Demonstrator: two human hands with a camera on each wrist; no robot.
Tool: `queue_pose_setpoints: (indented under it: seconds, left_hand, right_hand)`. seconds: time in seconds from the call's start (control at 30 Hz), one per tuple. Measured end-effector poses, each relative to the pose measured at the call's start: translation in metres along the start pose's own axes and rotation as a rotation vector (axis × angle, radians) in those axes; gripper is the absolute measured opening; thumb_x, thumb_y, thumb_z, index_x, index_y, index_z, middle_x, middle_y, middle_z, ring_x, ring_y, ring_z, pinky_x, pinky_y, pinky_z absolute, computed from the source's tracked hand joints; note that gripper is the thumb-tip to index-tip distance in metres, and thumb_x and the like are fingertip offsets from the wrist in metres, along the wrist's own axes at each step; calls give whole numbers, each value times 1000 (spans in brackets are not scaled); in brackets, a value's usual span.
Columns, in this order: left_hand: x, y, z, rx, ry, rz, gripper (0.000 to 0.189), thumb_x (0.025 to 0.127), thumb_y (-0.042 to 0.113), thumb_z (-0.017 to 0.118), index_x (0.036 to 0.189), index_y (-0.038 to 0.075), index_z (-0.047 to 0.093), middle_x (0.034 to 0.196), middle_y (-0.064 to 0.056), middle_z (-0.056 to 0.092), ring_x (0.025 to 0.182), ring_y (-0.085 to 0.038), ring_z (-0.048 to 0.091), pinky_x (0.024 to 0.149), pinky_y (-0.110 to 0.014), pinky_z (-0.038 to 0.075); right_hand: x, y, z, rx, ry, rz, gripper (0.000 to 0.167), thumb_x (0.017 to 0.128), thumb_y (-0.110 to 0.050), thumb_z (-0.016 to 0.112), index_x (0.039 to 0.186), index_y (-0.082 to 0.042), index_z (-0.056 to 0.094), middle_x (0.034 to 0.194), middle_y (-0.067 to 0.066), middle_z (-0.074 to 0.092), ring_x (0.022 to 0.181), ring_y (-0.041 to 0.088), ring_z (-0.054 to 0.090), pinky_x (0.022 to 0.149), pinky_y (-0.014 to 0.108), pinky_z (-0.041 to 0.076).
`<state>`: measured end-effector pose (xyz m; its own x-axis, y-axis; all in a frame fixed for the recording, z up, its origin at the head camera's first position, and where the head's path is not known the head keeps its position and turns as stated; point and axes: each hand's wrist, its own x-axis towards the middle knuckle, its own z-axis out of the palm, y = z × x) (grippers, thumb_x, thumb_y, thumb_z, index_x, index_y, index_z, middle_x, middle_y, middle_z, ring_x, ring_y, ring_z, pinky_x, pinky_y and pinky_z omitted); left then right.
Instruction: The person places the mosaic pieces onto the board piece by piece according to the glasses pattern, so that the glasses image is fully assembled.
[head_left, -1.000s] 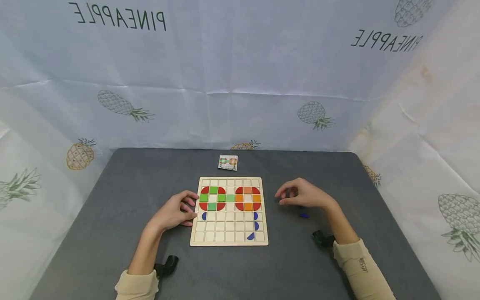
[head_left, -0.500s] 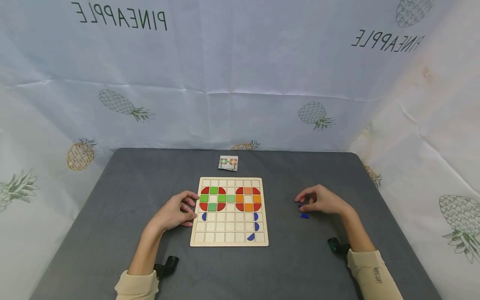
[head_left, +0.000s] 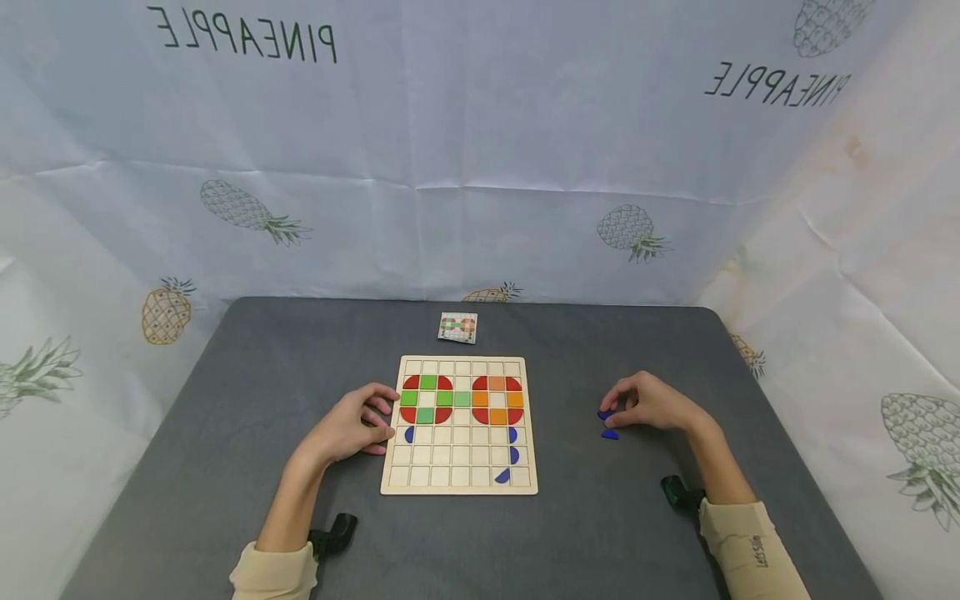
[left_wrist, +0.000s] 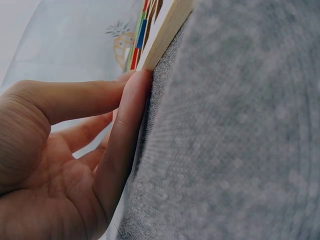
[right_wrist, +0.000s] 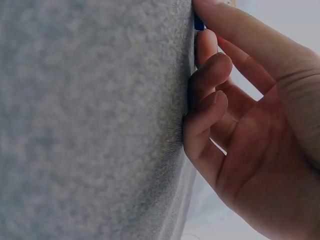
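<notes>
A wooden grid board (head_left: 442, 487) lies flat on the dark table, bearing red rounded tiles, green and orange squares and several blue half-circle tiles. My left hand (head_left: 352, 423) rests at the board's left side, its thumb and fingertips touching the edge. In the left wrist view the fingertips (left_wrist: 137, 80) meet the board's pale side (left_wrist: 167, 37). Right of the board, my right hand (head_left: 654, 402) pinches a blue half-circle tile (head_left: 604, 414) between thumb and index finger, low at the table. The right wrist view shows only a bit of that blue tile (right_wrist: 199, 23).
Just in front of the right fingertips lies another blue half-circle tile (head_left: 610, 434). Behind the board is a small pattern card (head_left: 457, 327) with a coloured design. A pineapple-print curtain (head_left: 465, 242) hangs along the table's back edge. Black wrist cameras (head_left: 333, 533) sit beneath both forearms.
The right hand has moved right, away from the board, and come down around one of the two loose blue tiles. The left hand and the board have stayed in place.
</notes>
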<state>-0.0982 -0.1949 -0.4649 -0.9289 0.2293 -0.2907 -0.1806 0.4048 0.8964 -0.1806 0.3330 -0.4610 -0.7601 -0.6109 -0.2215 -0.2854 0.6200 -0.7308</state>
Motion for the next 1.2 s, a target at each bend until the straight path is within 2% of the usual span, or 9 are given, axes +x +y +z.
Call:
queue_pose_setpoints:
  seconds: [0.3, 0.47, 0.83, 1.2]
  left_hand:
    - [-1, 1, 2, 2, 4, -17, 55, 92, -7, 78, 143, -3, 57, 116, -20, 56, 92, -25, 62, 69, -40, 70]
    - [0, 2, 1, -1, 2, -19, 55, 93, -8, 77, 143, -3, 56, 116, -20, 55, 92, -25, 61, 70, -40, 70]
    - [1, 1, 2, 0, 6, -24, 56, 92, -8, 78, 143, -2, 56, 117, -20, 55, 93, -25, 60, 69, -40, 70]
    - [2, 0, 1, 6, -1, -21, 55, 93, -7, 77, 144, -2, 56, 117, -20, 55, 92, -25, 61, 69, -39, 70]
  right_hand:
    - [1, -3, 2, 16, -18, -38, 14, 98, -17, 82, 109, -8, 80, 82, 6, 75, 60, 4, 57, 53, 21, 47]
    - [7, -15, 7, 34, -6, -74, 14, 99, -18, 81, 110, -11, 81, 77, 9, 74, 58, 3, 55, 52, 21, 46]
    - [38, -62, 29, 7, 5, -127, 14, 97, -21, 83, 111, -20, 80, 97, -1, 76, 70, 7, 63, 61, 23, 55]
    - [77, -103, 53, 26, -25, -235, 14, 98, -20, 83, 111, -17, 80, 106, 1, 77, 74, 7, 63, 67, 24, 57]
